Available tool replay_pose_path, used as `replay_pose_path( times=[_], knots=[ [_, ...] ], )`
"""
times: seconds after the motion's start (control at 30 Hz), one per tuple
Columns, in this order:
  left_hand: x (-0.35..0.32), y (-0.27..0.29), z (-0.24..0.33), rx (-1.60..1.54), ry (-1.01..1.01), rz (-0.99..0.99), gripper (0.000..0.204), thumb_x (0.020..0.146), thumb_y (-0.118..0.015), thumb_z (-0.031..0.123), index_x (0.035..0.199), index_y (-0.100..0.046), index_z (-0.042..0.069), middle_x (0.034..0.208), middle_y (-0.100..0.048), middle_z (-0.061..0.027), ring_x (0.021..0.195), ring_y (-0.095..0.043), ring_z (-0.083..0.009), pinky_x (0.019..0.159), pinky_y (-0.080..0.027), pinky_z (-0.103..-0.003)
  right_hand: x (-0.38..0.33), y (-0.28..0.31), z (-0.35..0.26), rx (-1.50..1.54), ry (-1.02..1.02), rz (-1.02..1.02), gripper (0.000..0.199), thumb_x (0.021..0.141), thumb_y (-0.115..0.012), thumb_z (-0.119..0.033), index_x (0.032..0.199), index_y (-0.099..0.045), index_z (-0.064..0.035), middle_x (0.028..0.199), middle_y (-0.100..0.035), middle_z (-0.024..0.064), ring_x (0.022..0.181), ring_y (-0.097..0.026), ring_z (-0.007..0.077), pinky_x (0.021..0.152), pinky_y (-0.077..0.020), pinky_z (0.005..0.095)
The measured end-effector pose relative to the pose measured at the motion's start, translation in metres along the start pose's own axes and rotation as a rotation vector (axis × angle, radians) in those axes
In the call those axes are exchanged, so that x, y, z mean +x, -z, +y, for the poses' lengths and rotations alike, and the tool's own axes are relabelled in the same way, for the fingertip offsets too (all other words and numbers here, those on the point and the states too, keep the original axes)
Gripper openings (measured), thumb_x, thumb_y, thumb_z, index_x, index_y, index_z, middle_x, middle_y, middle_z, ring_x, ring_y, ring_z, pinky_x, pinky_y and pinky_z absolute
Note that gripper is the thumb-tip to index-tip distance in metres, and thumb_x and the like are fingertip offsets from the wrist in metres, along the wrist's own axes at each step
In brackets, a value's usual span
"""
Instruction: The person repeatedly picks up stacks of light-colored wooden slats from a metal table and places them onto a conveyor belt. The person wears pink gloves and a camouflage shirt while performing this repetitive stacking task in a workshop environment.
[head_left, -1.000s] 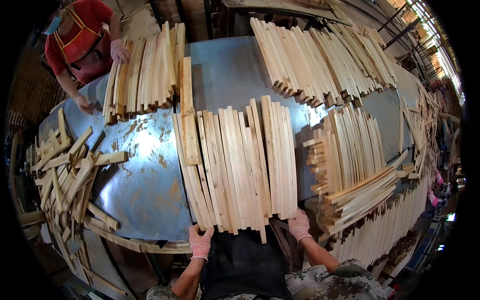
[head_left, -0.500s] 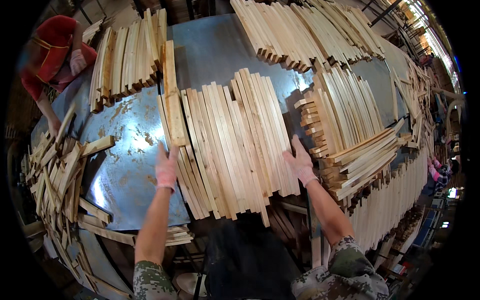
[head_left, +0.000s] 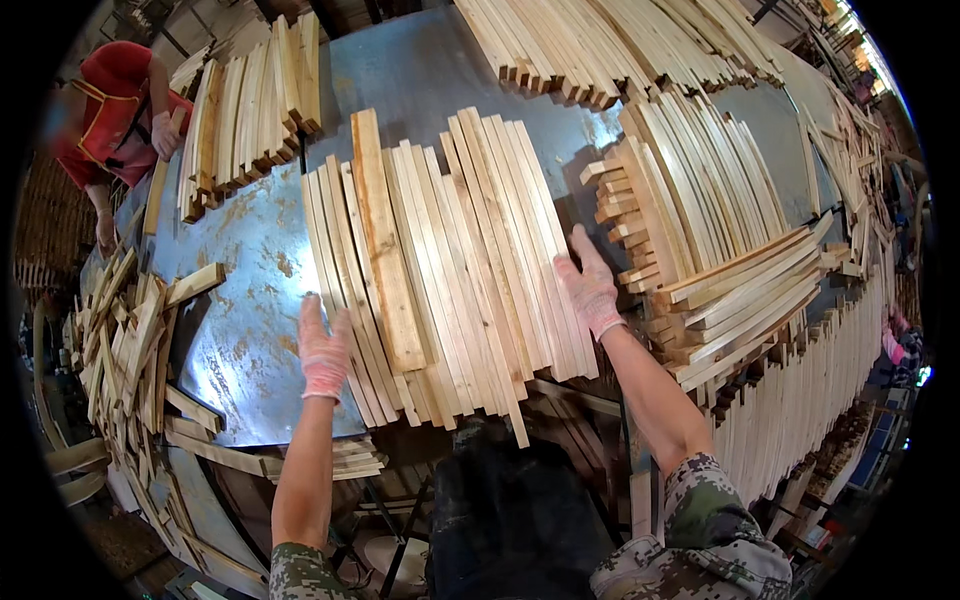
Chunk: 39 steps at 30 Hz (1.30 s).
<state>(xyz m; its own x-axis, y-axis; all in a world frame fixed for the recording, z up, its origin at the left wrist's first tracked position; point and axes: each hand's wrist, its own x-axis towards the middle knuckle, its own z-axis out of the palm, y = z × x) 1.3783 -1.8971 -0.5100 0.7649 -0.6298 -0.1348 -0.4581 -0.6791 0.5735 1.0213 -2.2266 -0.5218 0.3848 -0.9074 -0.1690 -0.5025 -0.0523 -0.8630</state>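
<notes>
A row of pale wooden strips (head_left: 480, 270) lies side by side on the metal table between my hands, with uneven near ends. One broader, yellower strip (head_left: 383, 240) lies over the left part of the row. My left hand (head_left: 325, 350), in a pinkish-white glove, is at the row's left edge with fingers stretched out; whether it touches the wood I cannot tell. Gloved the same way, my right hand (head_left: 590, 290) lies along the right edge, thumb and fingers apart. Neither hand grips a strip.
A jumbled heap of strips (head_left: 140, 340) lies at left. Stacked strips (head_left: 245, 110) stand at far left beside a person in red (head_left: 120, 110). More stacks (head_left: 560, 50) fill the far right, and crosswise strips (head_left: 745, 300) lie at right on the metal table (head_left: 255, 260).
The broader strip has shifted right, from the row's left edge onto its top. My left hand has moved slightly down and away from it. The person in red has raised a strip from the heap.
</notes>
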Motion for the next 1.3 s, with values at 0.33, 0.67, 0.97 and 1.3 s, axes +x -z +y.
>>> replay_pose_path(
  times=[0.33,0.67,0.97,1.3],
  knots=[
    [-0.058,-0.034,0.004,0.008,0.221,0.002,0.091,0.099,-0.07,0.054,0.165,-0.038,-0.002,0.175,-0.03,-0.0283,0.164,-0.02,-0.0453,0.135,-0.01,-0.052,-0.045,0.019,-0.017,0.331,-0.15,-0.186,0.071,0.107,-0.061,-0.011,0.171,-0.032,-0.0027,0.178,-0.033,0.0147,0.16,-0.036,0.0213,0.129,-0.0309,0.031],
    [-0.218,-0.016,0.046,-0.831,0.492,-0.014,0.079,0.096,-0.08,0.027,0.16,-0.044,-0.003,0.147,-0.062,-0.02,0.131,-0.063,-0.0284,0.114,-0.049,-0.041,-0.155,0.069,0.047,0.401,-0.526,-0.295,0.068,0.098,-0.078,-0.023,0.156,-0.053,0.0017,0.144,-0.067,0.0112,0.129,-0.064,0.0211,0.112,-0.0497,0.0355],
    [-0.207,-0.026,0.011,-1.231,0.738,-0.306,0.064,0.087,-0.09,0.015,0.142,-0.063,-0.001,0.128,-0.073,-0.0107,0.111,-0.07,-0.0224,0.102,-0.058,-0.041,-0.133,0.073,0.051,0.414,-0.637,-0.456,0.061,0.091,-0.084,-0.021,0.143,-0.064,0.0027,0.128,-0.073,0.0103,0.113,-0.07,0.0227,0.101,-0.0561,0.0378],
    [-0.28,0.056,0.038,-1.294,0.772,-0.134,0.064,0.084,-0.091,0.017,0.139,-0.065,-0.002,0.122,-0.074,-0.0082,0.109,-0.07,-0.0204,0.098,-0.058,-0.039,-0.155,0.068,-0.004,0.479,-0.62,-0.542,0.05,0.088,-0.087,-0.012,0.133,-0.07,0.0012,0.118,-0.076,0.0077,0.102,-0.073,0.0193,0.092,-0.0602,0.0364]
  ],
)
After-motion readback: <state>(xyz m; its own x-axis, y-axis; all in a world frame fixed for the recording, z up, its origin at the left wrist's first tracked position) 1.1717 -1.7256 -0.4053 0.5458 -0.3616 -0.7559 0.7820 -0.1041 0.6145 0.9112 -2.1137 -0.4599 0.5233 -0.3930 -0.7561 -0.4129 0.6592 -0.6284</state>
